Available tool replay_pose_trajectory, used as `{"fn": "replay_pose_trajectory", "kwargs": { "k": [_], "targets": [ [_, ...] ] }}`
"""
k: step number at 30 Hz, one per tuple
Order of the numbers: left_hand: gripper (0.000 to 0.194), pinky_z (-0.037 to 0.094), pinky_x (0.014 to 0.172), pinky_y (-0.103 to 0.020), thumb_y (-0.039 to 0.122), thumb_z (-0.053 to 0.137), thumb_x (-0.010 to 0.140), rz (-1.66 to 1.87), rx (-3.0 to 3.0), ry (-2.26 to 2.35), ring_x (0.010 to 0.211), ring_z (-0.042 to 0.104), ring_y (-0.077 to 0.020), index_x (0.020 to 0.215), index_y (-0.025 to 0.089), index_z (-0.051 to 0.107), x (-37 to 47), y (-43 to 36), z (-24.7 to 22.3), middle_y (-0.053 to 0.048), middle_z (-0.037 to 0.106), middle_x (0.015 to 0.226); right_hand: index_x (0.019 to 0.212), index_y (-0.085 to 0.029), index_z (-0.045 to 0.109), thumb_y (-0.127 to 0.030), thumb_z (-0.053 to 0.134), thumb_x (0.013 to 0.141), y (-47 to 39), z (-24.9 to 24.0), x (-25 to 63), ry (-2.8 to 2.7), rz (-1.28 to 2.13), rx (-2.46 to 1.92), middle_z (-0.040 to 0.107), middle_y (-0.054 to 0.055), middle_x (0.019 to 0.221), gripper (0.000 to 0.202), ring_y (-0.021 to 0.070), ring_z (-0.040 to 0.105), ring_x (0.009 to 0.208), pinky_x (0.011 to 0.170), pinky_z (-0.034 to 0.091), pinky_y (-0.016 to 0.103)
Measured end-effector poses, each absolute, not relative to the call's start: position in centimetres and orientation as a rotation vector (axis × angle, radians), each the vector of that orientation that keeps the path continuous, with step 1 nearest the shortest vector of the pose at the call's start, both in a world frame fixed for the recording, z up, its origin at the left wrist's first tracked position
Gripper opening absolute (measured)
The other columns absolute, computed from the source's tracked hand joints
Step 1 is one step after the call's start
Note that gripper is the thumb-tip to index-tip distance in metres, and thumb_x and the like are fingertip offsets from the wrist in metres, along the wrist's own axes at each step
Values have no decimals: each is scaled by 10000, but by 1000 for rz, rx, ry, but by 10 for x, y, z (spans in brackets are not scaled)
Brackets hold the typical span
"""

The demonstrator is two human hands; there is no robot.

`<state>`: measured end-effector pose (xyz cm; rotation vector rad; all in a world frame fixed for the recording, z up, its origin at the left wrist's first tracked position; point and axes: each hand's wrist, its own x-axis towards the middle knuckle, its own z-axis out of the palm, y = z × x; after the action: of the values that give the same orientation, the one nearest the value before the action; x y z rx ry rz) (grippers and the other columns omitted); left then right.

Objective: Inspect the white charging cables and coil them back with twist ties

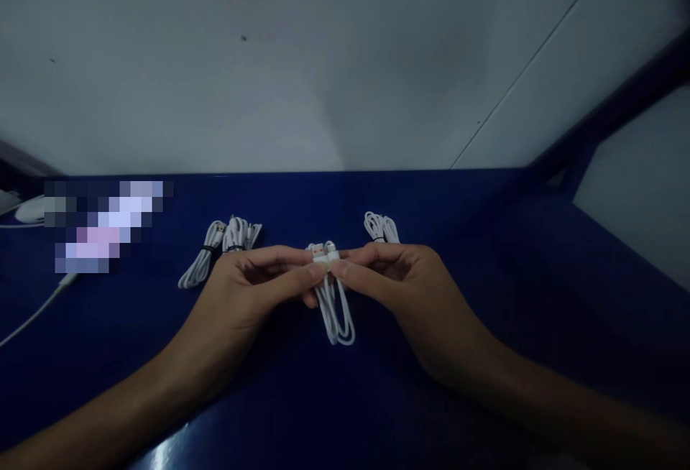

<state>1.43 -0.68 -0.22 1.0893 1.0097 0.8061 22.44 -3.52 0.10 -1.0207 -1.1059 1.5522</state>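
Observation:
A coiled white USB cable [335, 315] hangs between my hands, its two plugs side by side at the top and its loops drooping below. My left hand [264, 279] pinches it at the larger plug, which has an orange-tinted opening. On the other side, my right hand [385, 272] grips the smaller plug between thumb and fingers. Both thumbs meet at the front of the bundle. Behind my left hand lie white cable bundles [202, 261] tied with black bands. Another white cable bundle [382, 227] rests past my right hand, partly covered by it.
The blue tabletop [302, 398] runs back to a pale wall [269, 82]. At the left, a pixelated bright object [111, 229] has a white cord [32, 323] running from it. A white item [32, 209] sits at the far left. A blue frame bar [609, 121] slants along the right.

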Motion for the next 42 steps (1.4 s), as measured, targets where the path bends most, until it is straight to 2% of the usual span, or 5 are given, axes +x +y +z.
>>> {"fn": "replay_pose_trajectory", "kwargs": {
  "k": [6, 13, 30, 36, 42],
  "targets": [
    [77, 582, 882, -294, 225, 859, 943, 816, 1085, 993, 879, 756, -195, 869, 218, 878, 14, -6, -5, -39, 807, 826, 929, -282, 913, -368, 873, 998, -34, 0, 225, -1105, 1553, -994, 876, 31, 958, 118, 188, 833, 983, 920, 660, 288],
    [135, 584, 879, -292, 255, 862, 950, 814, 1092, 992, 884, 763, -197, 823, 212, 866, 16, -6, -3, -45, 813, 839, 887, -257, 891, -407, 883, 985, -34, -1, 225, -1077, 1579, -1020, 873, 42, 924, 179, 208, 838, 946, 895, 663, 327],
    [95, 580, 844, -291, 226, 847, 944, 835, 1105, 995, 831, 758, -184, 855, 209, 877, 17, -8, -3, -41, 808, 815, 876, -284, 894, -386, 861, 1006, -34, -3, 227, -1097, 1572, -1021, 867, 22, 953, 169, 181, 820, 952, 921, 659, 311],
    [102, 574, 851, -292, 208, 856, 928, 854, 1092, 991, 807, 751, -175, 827, 219, 865, 17, -9, -3, -20, 789, 770, 893, -270, 878, -430, 886, 979, -35, -4, 225, -1066, 1597, -1019, 875, 41, 956, 182, 208, 830, 910, 831, 658, 337],
    [105, 567, 880, -298, 218, 865, 923, 851, 1103, 1004, 836, 749, -181, 819, 220, 869, 16, -9, -2, -30, 797, 785, 892, -260, 877, -443, 885, 978, -34, -3, 225, -1084, 1576, -1023, 876, 52, 966, 203, 215, 829, 935, 858, 652, 350]
  ]
}}
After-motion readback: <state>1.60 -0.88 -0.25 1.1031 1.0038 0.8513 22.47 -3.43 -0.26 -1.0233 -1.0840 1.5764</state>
